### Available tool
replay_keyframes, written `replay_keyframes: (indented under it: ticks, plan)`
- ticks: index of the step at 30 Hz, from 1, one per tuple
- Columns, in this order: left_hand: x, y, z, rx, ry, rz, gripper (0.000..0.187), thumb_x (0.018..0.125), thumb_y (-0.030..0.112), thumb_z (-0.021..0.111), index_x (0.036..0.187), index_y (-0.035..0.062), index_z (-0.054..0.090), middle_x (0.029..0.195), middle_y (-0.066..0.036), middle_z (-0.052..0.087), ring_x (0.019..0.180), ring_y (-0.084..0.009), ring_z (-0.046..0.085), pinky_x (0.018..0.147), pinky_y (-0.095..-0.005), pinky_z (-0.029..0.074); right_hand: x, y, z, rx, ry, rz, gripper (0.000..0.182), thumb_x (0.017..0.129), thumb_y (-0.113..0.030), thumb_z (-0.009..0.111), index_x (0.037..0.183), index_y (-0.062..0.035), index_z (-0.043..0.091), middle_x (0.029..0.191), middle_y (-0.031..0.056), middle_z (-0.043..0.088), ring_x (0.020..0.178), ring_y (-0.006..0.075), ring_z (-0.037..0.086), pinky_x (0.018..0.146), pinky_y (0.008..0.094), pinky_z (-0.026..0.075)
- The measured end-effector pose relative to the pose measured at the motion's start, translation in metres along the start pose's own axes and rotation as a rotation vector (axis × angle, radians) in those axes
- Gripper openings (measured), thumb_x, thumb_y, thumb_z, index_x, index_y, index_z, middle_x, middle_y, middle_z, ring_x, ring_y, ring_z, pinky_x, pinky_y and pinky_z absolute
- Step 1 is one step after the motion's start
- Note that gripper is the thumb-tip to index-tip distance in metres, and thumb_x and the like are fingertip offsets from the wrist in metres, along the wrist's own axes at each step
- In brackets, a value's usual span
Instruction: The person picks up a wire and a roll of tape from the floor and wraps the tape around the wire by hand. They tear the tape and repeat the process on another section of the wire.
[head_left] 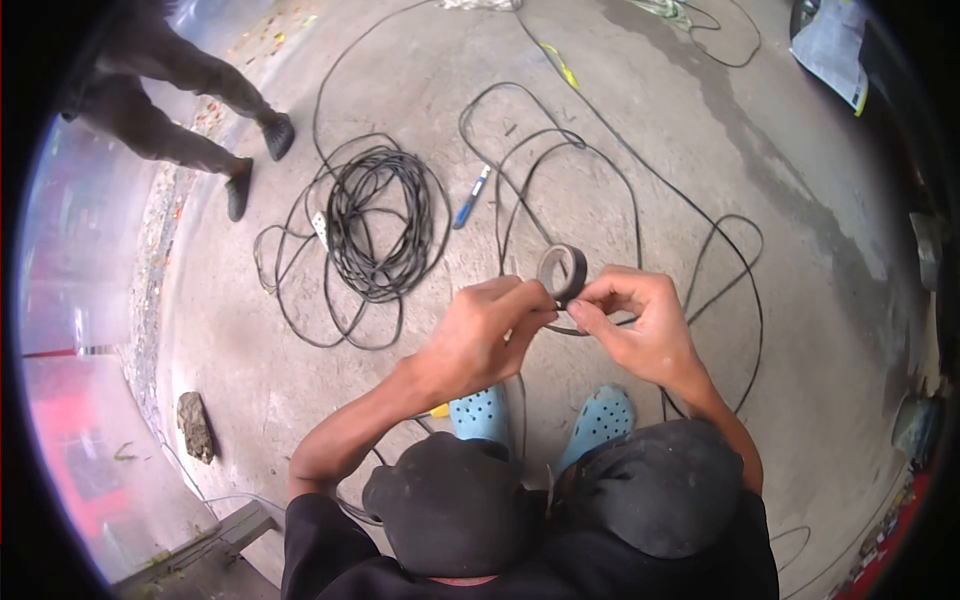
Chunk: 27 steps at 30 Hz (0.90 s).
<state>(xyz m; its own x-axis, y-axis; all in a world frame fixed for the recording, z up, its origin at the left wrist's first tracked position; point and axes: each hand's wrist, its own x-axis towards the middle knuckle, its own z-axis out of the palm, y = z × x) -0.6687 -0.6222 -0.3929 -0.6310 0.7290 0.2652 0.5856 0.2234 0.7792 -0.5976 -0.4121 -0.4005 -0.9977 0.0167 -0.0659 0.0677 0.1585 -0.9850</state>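
Observation:
A roll of black tape (574,274) stands upright between my hands, at the fingertips. My left hand (490,325) pinches at the left of the roll, on a small dark piece that looks like cable. My right hand (640,325) has its thumb and fingertips pressed together just right of and below the roll, at the same spot. Loops of black cable (637,200) run on the floor beyond and beneath my hands. Left of them lies a large black cable coil (385,225) with a white socket (320,230) at its left side.
A blue and white utility knife (471,198) lies on the concrete floor. Another person's legs (170,110) stand at the upper left. A stone block (195,427) sits at the left. My blue shoes (603,418) are below my hands. A white sheet (832,50) is at the upper right.

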Motion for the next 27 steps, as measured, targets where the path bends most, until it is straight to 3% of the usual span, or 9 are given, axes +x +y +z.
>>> replay_keyframes:
  ticks: [3, 6, 10, 13, 17, 19, 27]
  plan:
    - [-0.001, -0.003, -0.005, 0.066, -0.074, 0.085, 0.014, 0.083, -0.004, 0.068, 0.096, 0.0004, 0.064, 0.079, -0.014, 0.061, 0.072, -0.0335, 0.064, 0.062, -0.0412, 0.052, 0.004, 0.001, -0.002, 0.043, -0.047, 0.026, 0.009, 0.089, -0.003, 0.072, 0.089, 0.0063, 0.07, 0.082, 0.0086, 0.071, 0.074, 0.0118, 0.069, 0.069, 0.0254, 0.056]
    - [0.0, -0.008, -0.005, 0.162, -0.107, 0.226, 0.021, 0.075, -0.005, 0.063, 0.095, 0.0016, 0.06, 0.08, -0.013, 0.057, 0.077, -0.0323, 0.061, 0.068, -0.0423, 0.052, 0.01, -0.005, -0.003, 0.149, -0.129, 0.195, 0.01, 0.091, 0.0, 0.07, 0.097, 0.0076, 0.068, 0.086, 0.0101, 0.072, 0.079, 0.0151, 0.071, 0.074, 0.0274, 0.058]
    - [0.0, -0.008, -0.006, 0.198, -0.176, 0.249, 0.022, 0.076, -0.004, 0.061, 0.098, -0.0006, 0.058, 0.088, -0.013, 0.061, 0.087, -0.0329, 0.062, 0.074, -0.0433, 0.054, 0.018, 0.001, -0.006, 0.275, -0.232, 0.292, 0.015, 0.092, 0.001, 0.069, 0.105, 0.0071, 0.066, 0.092, 0.012, 0.072, 0.085, 0.0173, 0.072, 0.079, 0.0299, 0.06]
    - [-0.004, -0.011, -0.003, 0.235, -0.191, 0.287, 0.032, 0.078, -0.004, 0.06, 0.109, -0.0031, 0.057, 0.094, -0.014, 0.063, 0.095, -0.0347, 0.061, 0.079, -0.0446, 0.055, 0.02, 0.013, -0.006, 0.331, -0.26, 0.325, 0.015, 0.092, -0.001, 0.071, 0.104, 0.006, 0.067, 0.094, 0.0108, 0.071, 0.082, 0.0162, 0.071, 0.078, 0.0295, 0.059]
    - [-0.004, -0.018, -0.002, 0.293, -0.229, 0.314, 0.034, 0.078, -0.001, 0.062, 0.111, -0.0037, 0.056, 0.103, -0.017, 0.062, 0.1, -0.0358, 0.06, 0.083, -0.0444, 0.054, 0.02, 0.029, -0.004, 0.319, -0.259, 0.29, 0.011, 0.092, -0.003, 0.071, 0.098, 0.0053, 0.069, 0.086, 0.0078, 0.07, 0.074, 0.0125, 0.066, 0.071, 0.027, 0.055]
    - [-0.002, -0.018, -0.006, 0.348, -0.325, 0.308, 0.033, 0.079, 0.002, 0.063, 0.111, -0.0035, 0.055, 0.102, -0.017, 0.062, 0.1, -0.0359, 0.059, 0.084, -0.0432, 0.054, 0.018, 0.036, -0.003, 0.263, -0.252, 0.276, 0.01, 0.092, -0.004, 0.071, 0.095, 0.005, 0.069, 0.082, 0.0065, 0.069, 0.071, 0.0109, 0.064, 0.067, 0.0257, 0.052]
    - [-0.002, -0.02, 0.003, 0.624, -0.25, 0.487, 0.023, 0.08, 0.011, 0.063, 0.098, -0.0001, 0.054, 0.09, -0.01, 0.056, 0.087, -0.0252, 0.059, 0.076, -0.0363, 0.053, 0.018, 0.038, -0.006, 0.322, -0.181, 0.389, 0.008, 0.09, -0.005, 0.073, 0.088, 0.0022, 0.072, 0.073, 0.0051, 0.068, 0.064, 0.0107, 0.063, 0.06, 0.0255, 0.049]
